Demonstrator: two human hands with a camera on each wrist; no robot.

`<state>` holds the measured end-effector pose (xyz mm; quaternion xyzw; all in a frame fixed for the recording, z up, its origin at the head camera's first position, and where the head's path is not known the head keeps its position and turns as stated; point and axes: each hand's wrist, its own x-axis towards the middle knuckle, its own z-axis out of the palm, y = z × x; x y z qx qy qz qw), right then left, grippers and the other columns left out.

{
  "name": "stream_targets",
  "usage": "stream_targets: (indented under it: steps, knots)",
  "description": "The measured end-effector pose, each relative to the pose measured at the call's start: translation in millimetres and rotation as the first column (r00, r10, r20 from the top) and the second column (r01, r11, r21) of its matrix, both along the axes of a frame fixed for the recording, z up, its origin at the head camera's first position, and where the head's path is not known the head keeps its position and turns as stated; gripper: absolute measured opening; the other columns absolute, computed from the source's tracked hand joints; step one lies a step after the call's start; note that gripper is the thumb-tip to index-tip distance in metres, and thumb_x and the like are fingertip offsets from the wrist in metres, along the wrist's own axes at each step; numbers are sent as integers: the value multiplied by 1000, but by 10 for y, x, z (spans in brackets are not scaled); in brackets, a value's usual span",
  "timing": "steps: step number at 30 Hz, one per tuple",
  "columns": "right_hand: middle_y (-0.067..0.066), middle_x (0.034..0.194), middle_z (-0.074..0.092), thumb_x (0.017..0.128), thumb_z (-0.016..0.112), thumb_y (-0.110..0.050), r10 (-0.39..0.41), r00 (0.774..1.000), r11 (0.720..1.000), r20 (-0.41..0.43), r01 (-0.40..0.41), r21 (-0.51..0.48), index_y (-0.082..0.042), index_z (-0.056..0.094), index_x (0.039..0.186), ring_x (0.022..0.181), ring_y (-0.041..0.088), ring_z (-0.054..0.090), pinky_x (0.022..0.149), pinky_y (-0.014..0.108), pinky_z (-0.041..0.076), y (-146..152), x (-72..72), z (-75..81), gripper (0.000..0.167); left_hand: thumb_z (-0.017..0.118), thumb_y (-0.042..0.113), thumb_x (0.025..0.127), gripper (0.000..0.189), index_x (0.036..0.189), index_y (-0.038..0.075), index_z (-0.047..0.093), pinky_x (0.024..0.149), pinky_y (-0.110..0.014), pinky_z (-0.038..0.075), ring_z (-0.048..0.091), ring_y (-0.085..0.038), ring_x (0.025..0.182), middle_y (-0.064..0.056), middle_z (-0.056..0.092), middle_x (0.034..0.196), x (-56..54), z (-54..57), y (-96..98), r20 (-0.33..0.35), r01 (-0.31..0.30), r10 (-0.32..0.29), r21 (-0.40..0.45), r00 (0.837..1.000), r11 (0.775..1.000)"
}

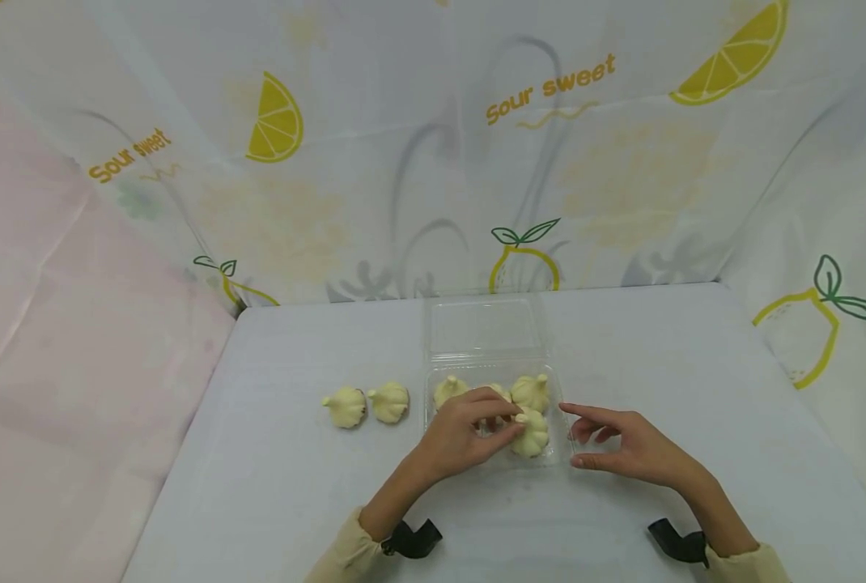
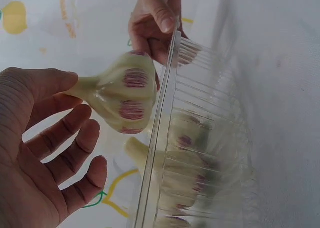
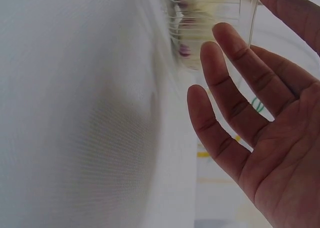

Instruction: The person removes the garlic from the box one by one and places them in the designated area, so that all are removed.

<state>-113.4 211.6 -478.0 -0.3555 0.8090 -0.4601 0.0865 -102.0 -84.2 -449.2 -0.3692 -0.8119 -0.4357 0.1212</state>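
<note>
My left hand (image 1: 458, 433) pinches a pale garlic bulb (image 1: 533, 437) by its stem, thumb against the fingers. In the left wrist view this bulb (image 2: 127, 95) hangs at rim height of the clear plastic box (image 2: 159, 133), with purple streaks around its base. Other garlic bulbs sit inside the box, one at the back left (image 1: 449, 389) and one at the back right (image 1: 531, 392); the left hand partly covers others. Beside the box's right wall, my right hand (image 1: 626, 445) has its fingers extended and holds nothing, fingertips close to the plastic.
Two more garlic bulbs, one farther left (image 1: 346, 407) and one nearer the box (image 1: 389, 402), lie on the white table (image 1: 258, 470). The box's clear lid (image 1: 486, 328) is folded back toward the lemon-printed curtain (image 1: 404, 162) behind the table.
</note>
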Motion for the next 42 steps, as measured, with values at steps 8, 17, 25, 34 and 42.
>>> stream_targets:
  steps: [8,17,25,34,42]
  knots:
    - [0,100,69,80,83,-15,11,1000,1000,0,-11,11,-5,52,141,90,16,66,73,36,55,-7,-15,-22,69,76,16,89,11,99,12,74,57,-21,50,56,-4,69,5,66,88,4,10,-100,32,10,-11,29,999,1000]
    - [-1,99,70,81,83,-19,4,1000,1000,12,-4,1,-4,53,140,90,15,66,74,34,55,-9,-14,-27,67,76,15,88,11,99,13,74,55,-25,49,58,-10,70,6,65,87,-8,87,-268,66,-13,7,91,998,996]
    - [-1,99,69,82,82,-19,3,1000,1000,18,-3,5,-4,53,140,91,16,66,74,34,55,-11,0,-22,67,76,15,88,11,99,14,75,56,-23,48,59,-14,71,6,66,88,-28,146,-473,74,-66,59,95,996,993]
    - [0,99,69,82,82,-17,0,1000,1000,18,0,12,-3,53,140,90,16,66,74,33,55,-3,9,-5,67,80,4,82,17,97,8,75,53,-36,49,59,-20,69,1,67,84,-65,290,-745,61,-205,200,88,978,975]
    - [0,99,69,82,82,-17,0,1000,1000,14,0,28,-2,52,140,91,16,66,75,33,55,16,3,-22,67,79,-3,80,16,94,2,74,52,-39,49,59,-30,68,-6,67,82,-62,417,-966,58,-303,299,78,952,950]
